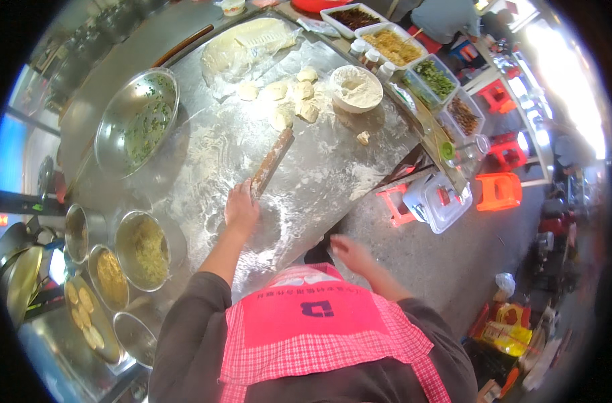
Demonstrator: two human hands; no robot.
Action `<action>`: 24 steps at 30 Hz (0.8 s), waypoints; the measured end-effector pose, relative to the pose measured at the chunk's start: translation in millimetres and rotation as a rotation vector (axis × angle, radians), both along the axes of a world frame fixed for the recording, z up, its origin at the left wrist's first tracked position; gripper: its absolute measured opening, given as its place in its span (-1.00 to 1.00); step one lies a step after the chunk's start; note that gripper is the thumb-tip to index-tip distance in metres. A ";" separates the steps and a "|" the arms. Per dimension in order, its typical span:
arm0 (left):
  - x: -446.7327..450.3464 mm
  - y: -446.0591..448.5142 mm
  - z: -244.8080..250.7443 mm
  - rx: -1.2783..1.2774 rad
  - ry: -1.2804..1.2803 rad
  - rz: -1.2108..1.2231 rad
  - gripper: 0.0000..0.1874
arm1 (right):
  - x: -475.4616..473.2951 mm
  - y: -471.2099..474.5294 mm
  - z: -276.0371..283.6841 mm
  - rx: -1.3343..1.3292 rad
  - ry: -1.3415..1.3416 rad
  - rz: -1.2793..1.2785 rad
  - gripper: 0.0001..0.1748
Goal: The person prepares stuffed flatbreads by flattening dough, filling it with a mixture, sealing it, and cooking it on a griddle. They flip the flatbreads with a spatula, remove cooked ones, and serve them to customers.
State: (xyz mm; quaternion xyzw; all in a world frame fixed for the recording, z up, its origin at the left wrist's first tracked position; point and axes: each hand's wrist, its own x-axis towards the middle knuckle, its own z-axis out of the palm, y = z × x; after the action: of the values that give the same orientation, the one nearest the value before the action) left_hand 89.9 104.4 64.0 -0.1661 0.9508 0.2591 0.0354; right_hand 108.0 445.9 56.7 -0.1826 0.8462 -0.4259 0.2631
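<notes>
My left hand (242, 205) rests at the near end of a floured wooden rolling pin (272, 160), which lies on a flour-dusted metal worktop (306, 176); whether the fingers close round it cannot be told. The pin's far end touches or nearly touches one of several pale dough pieces (281, 120). My right hand (353, 254), slightly blurred, is off the worktop's near edge, fingers partly curled, with nothing seen in it. Beyond the pin stands a white bowl of flour (356, 89). A small dough scrap (363, 137) lies nearer. Plastic sheet covers a large dough mass (245, 45) at the back.
A wide metal bowl with chopped greens (137, 123) is at the left, above metal pots of fillings (143, 251). A second wooden rod (183, 45) lies at the back left. Food tubs (394, 44) and shaker jars (371, 58) line the right edge. A person (444, 20) is beyond.
</notes>
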 end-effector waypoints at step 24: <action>-228.7 -17.3 -14.3 0.068 0.210 -0.074 -0.38 | -146.4 155.0 34.6 0.404 0.221 -0.683 -0.54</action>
State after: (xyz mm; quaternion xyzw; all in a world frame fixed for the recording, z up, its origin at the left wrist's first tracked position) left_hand -138.7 87.1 49.7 -0.1014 0.9455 0.3056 -0.0493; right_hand -38.3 600.9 91.3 0.1196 0.9479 -0.2918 0.0448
